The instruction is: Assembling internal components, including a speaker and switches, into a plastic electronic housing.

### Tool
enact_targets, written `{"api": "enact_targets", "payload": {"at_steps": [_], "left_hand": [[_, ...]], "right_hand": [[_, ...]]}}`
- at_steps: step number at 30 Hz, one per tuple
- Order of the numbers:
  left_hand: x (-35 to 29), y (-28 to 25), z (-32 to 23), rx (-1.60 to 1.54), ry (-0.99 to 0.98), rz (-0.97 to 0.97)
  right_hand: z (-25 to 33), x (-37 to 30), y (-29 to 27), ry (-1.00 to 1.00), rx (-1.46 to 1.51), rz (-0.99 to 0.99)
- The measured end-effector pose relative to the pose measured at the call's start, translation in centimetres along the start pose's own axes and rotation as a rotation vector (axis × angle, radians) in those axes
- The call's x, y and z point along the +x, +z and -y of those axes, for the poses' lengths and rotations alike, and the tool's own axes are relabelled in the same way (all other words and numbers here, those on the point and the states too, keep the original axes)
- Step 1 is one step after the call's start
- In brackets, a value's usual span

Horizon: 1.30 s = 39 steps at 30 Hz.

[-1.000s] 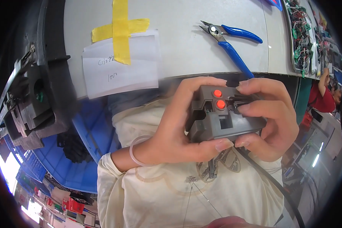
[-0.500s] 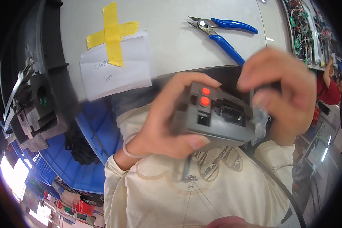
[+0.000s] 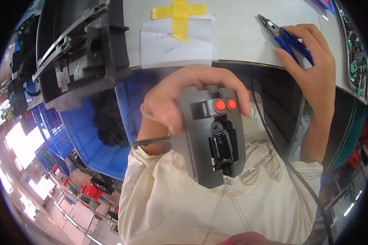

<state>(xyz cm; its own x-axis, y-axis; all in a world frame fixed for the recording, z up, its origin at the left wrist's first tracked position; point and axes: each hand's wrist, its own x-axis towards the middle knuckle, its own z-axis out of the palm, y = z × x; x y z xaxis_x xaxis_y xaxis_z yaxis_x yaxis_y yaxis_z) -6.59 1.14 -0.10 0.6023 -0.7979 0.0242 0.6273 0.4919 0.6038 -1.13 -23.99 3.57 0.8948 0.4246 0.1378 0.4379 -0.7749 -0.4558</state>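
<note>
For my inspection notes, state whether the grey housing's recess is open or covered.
Open: the grey housing in the left hand shows its black insert and coil spring uncovered.

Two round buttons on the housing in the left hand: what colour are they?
Both buttons are orange-red; the head view shows them best.

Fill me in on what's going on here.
A person's left hand holds a dark gray plastic housing with two red buttons in front of their chest. Their right hand has thumb and fingers around the blue-handled cutters at the white table; whether the cutters are lifted is hard to tell. Yellow tape crosses a paper sheet there, and a blue bin sits below, to the left.
</note>
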Motion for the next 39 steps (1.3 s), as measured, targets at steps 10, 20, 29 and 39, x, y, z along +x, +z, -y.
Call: {"api": "enact_targets", "payload": {"at_steps": [10,20,29,39], "left_hand": [[0.6,-0.5,1.0,-0.003,-0.176,0.036],[1.8,0.3,2.2,0.056,-0.199,0.010],[1.3,-0.4,3.8,-0.059,-0.201,0.007],[1.6,-0.7,3.7,-0.012,-0.244,0.001]], "right_hand": [[5.9,-1.3,-3.7,-0.545,0.201,0.118],[4.9,-1.7,-4.0,-0.802,0.070,0.129],[5.4,-2.7,-3.1,-0.897,-0.058,-0.039],[4.7,-3.2,-4.8,-0.871,-0.166,0.106]]}}
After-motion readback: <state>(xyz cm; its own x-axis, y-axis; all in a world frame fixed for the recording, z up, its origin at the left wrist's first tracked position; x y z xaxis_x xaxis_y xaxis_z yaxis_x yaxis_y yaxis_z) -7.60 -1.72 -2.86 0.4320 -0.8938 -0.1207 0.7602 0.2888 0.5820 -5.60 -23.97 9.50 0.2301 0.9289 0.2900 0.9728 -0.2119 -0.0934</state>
